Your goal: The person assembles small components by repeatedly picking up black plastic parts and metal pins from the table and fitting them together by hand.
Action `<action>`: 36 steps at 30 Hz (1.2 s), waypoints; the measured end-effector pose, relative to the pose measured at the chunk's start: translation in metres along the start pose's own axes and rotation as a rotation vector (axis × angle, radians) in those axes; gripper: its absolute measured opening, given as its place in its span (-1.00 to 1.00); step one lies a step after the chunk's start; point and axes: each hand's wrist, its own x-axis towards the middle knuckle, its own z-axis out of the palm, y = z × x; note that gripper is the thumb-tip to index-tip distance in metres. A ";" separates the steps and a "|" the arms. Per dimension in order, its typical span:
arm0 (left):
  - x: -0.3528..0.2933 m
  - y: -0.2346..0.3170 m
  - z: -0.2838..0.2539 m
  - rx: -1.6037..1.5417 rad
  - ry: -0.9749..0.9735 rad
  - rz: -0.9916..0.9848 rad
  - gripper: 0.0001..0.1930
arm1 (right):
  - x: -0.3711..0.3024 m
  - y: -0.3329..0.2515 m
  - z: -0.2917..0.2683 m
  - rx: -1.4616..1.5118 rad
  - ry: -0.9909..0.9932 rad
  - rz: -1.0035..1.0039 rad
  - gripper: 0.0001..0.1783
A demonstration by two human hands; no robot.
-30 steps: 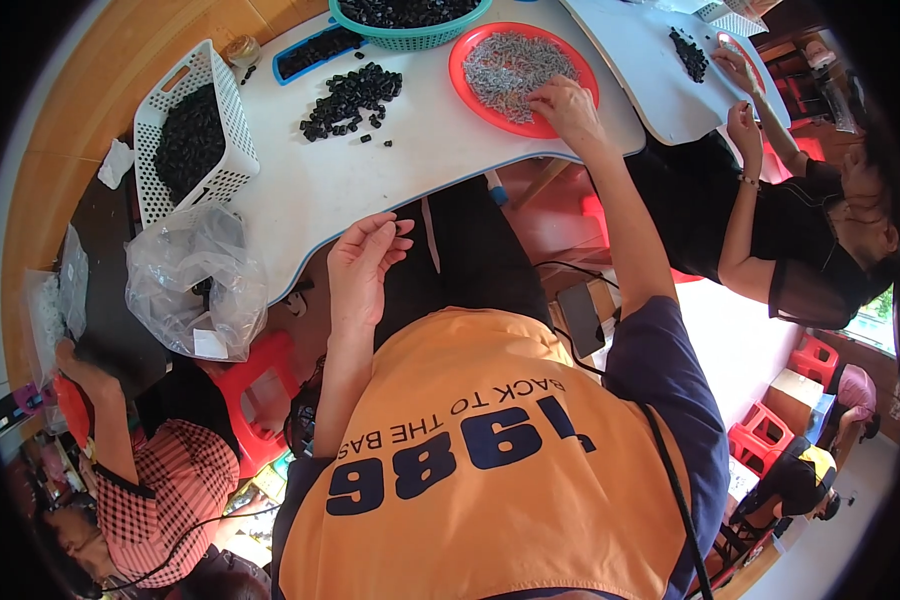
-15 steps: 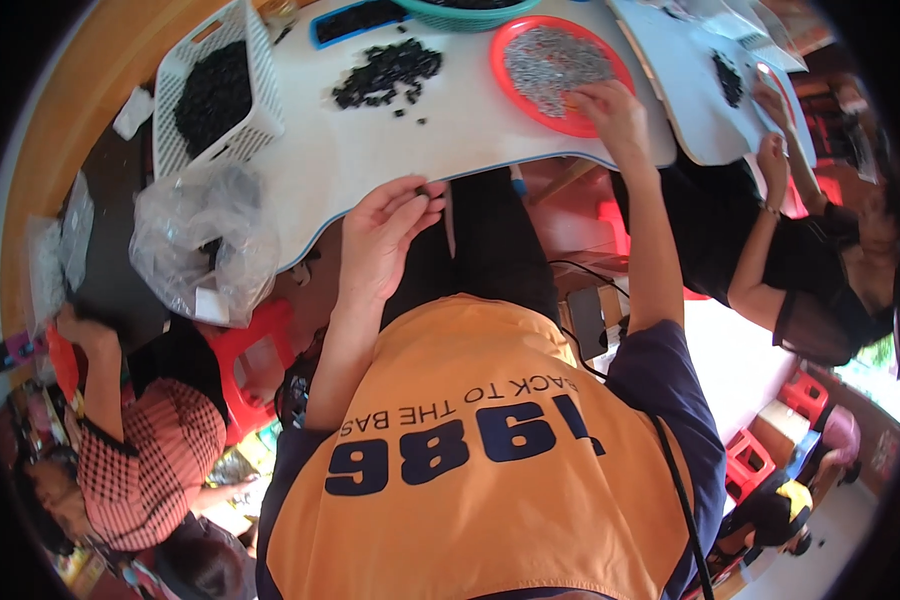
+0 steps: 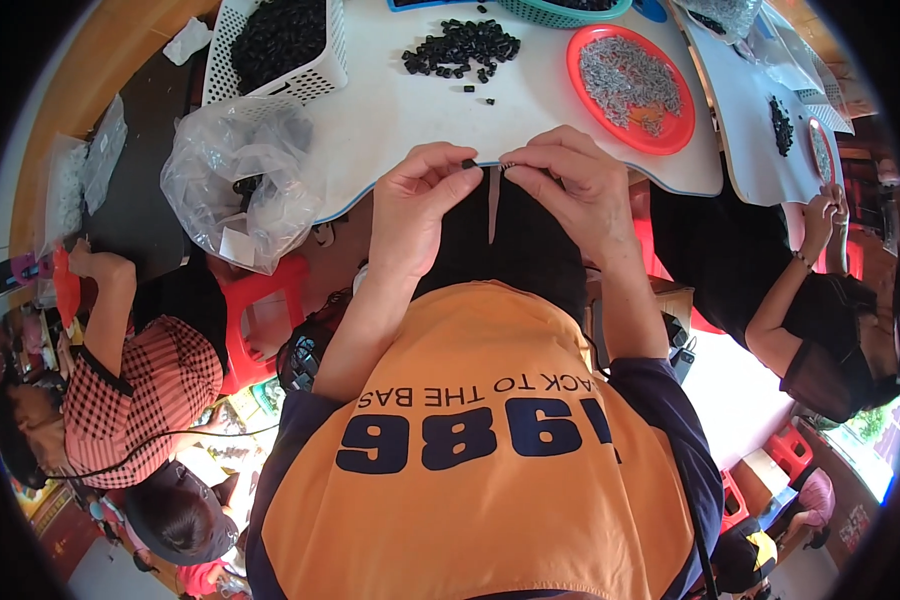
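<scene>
Close together at the table's front edge, both my hands are raised in pinches. Between the thumb and fingers of my left hand (image 3: 415, 205) is a small black plastic piece (image 3: 469, 163). My right hand (image 3: 570, 185) pinches a small ridged metal piece (image 3: 507, 166), its end toward the black one; a narrow gap separates them. A red plate (image 3: 620, 132) of small silver metal pieces (image 3: 625, 75) lies beyond my right hand. Loose black pieces (image 3: 460, 50) form a pile on the white table (image 3: 385, 110), beyond my left hand.
At the left stands a white perforated basket (image 3: 334, 72) full of black pieces, with a clear plastic bag (image 3: 240, 175) before it. A green basket (image 3: 540, 14) is at the back. Other people sit left and right; the right one (image 3: 820, 310) works at an adjoining table (image 3: 745, 130).
My right hand has left the red plate and come left and nearer, beside my left hand, with a metal piece pinched. My left hand keeps its black piece. The view has shifted.
</scene>
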 end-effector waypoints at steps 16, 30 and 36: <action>-0.010 0.000 -0.015 -0.231 -0.025 -0.199 -0.82 | -0.001 -0.003 0.021 -0.286 0.053 -0.292 -0.83; -0.009 -0.017 -0.023 -0.526 0.093 -0.271 -0.83 | 0.013 0.040 0.043 0.072 0.085 0.137 -0.73; -0.009 -0.015 -0.030 -0.546 0.069 -0.262 -0.84 | 0.044 0.131 0.068 -0.254 0.097 0.016 -0.81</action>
